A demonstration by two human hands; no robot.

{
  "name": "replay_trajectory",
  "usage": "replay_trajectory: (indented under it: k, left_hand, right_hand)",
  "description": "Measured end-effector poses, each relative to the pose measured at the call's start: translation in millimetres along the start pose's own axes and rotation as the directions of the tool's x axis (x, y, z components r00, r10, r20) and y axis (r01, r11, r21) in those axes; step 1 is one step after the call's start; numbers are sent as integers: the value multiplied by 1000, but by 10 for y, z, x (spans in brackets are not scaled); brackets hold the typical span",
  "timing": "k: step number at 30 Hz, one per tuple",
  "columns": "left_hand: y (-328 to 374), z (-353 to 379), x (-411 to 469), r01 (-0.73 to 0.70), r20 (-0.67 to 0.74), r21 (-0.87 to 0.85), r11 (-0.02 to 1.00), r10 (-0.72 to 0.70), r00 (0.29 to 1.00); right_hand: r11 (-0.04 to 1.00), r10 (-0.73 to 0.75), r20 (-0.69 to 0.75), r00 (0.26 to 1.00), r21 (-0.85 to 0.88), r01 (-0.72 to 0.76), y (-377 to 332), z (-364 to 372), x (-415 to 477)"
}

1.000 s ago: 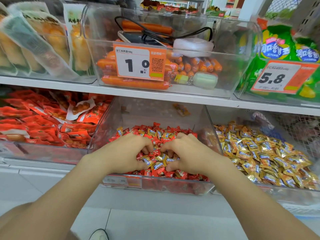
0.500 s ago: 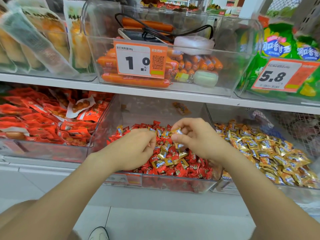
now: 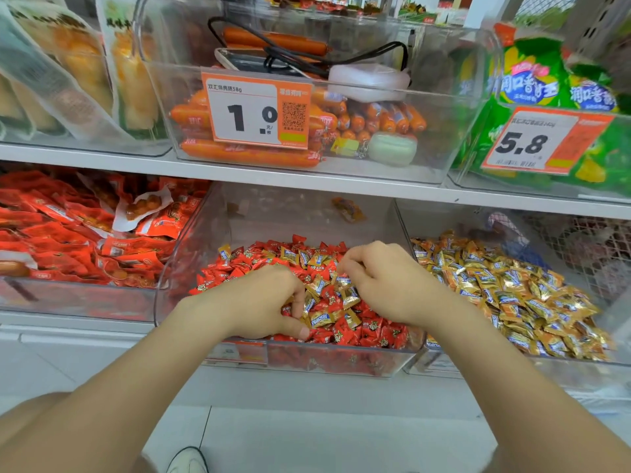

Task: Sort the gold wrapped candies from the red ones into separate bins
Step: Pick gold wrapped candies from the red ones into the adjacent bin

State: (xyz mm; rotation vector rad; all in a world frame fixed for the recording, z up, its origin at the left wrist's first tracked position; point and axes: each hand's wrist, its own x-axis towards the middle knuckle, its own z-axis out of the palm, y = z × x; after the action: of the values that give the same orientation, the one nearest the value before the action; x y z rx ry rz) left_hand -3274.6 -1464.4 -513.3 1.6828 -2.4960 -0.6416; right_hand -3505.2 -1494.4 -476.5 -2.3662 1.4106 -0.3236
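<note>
- Head view: two clear bins stand side by side on the lower shelf (image 3: 85,327). The middle bin (image 3: 177,268) holds a mixed heap and the right bin (image 3: 478,372) just beside it holds a gold pile (image 3: 512,288).
- Head view: what shows of the right bin is all gold wrappers, with no red one that I can make out, so I judge that side of the sort is well under way.
- Head view: in the middle bin the red candies (image 3: 372,332) are the greater part. A fair number of gold candies (image 3: 319,317) lie scattered over the top, both toward the back and in the middle between the hands.
- Head view: the left hand (image 3: 252,302) is down in the mixed heap with its fingers curled and gold wrappers lying against its thumb. Whether its grip has closed on any of them cannot be told.
- Head view: the right hand (image 3: 386,281) hangs over the same heap with curled fingertips above a gold wrapper. I cannot tell whether its grip has caught it.
- Head view: my judgement is that the task is partly done. The visible gold pieces in the middle bin have yet to cross over, and others may lie buried under the red.
</note>
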Motion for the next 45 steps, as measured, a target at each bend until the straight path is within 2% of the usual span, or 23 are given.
replay_trajectory:
  k: [2, 4, 8, 10, 12, 16, 18, 24, 29, 32, 40, 45]
  left_hand:
    - [-11, -35, -30, 15, 36, 12, 1000, -16, 999]
    - [-14, -61, -38, 20, 47, 14, 1000, -21, 999]
    - [-21, -76, -21, 37, 61, 11, 999, -38, 997]
    - [-43, -88, -26, 61, 63, -7, 998, -60, 996]
    - [-47, -114, -52, 44, 25, -56, 997, -43, 999]
    - [11, -189, -56, -20, -250, -113, 993, -9, 968]
    - [45, -194, -42, -14, -302, -124, 992, -24, 953]
    - [159, -8, 41, -8, -166, -60, 998, -3, 986]
    - [144, 180, 179, 96, -118, 204, 974, -73, 990]
    - [172, 217, 229, 91, -107, 277, 957, -63, 992]
    - [108, 103, 159, -46, -89, 172, 984, 62, 994]
    - [64, 22, 82, -2, -181, 87, 996, 18, 983]
  right_hand:
    - [986, -60, 32, 998, -157, 65, 4, 13, -5]
    - [958, -51, 91, 995, -277, 74, -25, -10, -22]
    - [906, -3, 234, 972, -411, 102, 3, -39, -8]
    - [890, -11, 263, 965, -438, 129, 31, -5, 5]
    - [885, -33, 267, 963, -439, 152, 66, 24, 12]
    - [890, -52, 357, 933, -407, 205, 89, 8, 11]
    - [897, -28, 403, 915, -394, 201, 82, 0, 8]
    - [899, -47, 283, 958, -405, 163, 128, 102, 61]
    - [899, -54, 258, 965, -407, 159, 133, 157, 55]
    - [901, -18, 266, 964, -414, 131, 119, 224, 71]
    - [956, -26, 312, 950, -271, 115, 107, 246, 118]
    - [976, -56, 300, 952, -183, 115, 109, 256, 123]
